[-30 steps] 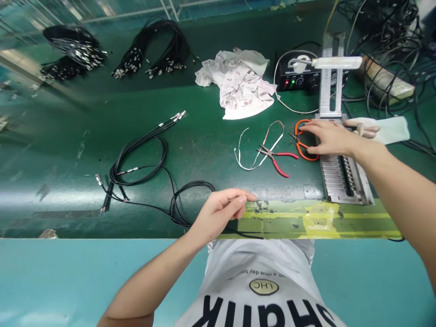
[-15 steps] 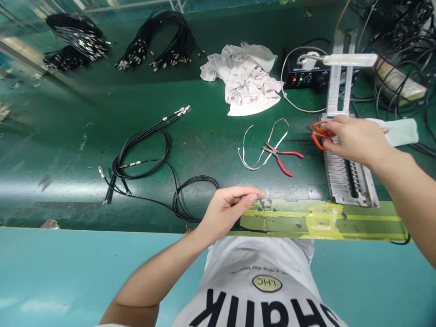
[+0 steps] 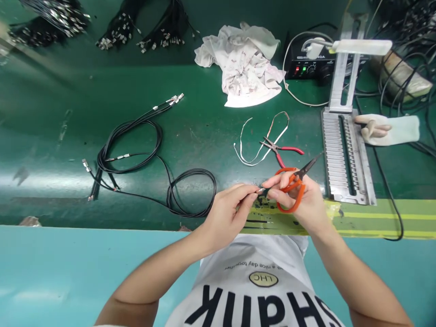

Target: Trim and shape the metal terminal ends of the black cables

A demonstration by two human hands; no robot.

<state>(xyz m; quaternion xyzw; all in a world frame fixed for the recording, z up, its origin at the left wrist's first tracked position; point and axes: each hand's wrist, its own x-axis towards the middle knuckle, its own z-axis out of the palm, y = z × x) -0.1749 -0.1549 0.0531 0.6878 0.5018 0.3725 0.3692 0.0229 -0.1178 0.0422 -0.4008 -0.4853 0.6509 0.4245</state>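
Note:
My left hand [image 3: 231,209] pinches the small end of a thin black cable [image 3: 215,184], whose coil lies on the bench just left of it. Closed around a pair of scissors [image 3: 301,175] with orange handles, my right hand [image 3: 311,202] has the dark blades pointing away to the upper right. Its thumb and forefinger meet at the cable end beside my left fingertips. What exactly sits between the fingertips is too small to make out. Red-handled pliers [image 3: 292,149] lie beyond the scissors, across a thin white strip [image 3: 245,162].
More black cables [image 3: 102,152] lie coiled at left. A slotted metal fixture [image 3: 332,154] stands at right, with a white glove [image 3: 405,129] beside it. Behind are a crumpled cloth [image 3: 247,75], a black control box [image 3: 308,61] and cable bundles [image 3: 119,27].
My right hand has come left from the metal fixture, bringing the scissors to my left hand. Its fingertips now meet the cable end. The view has shifted slightly.

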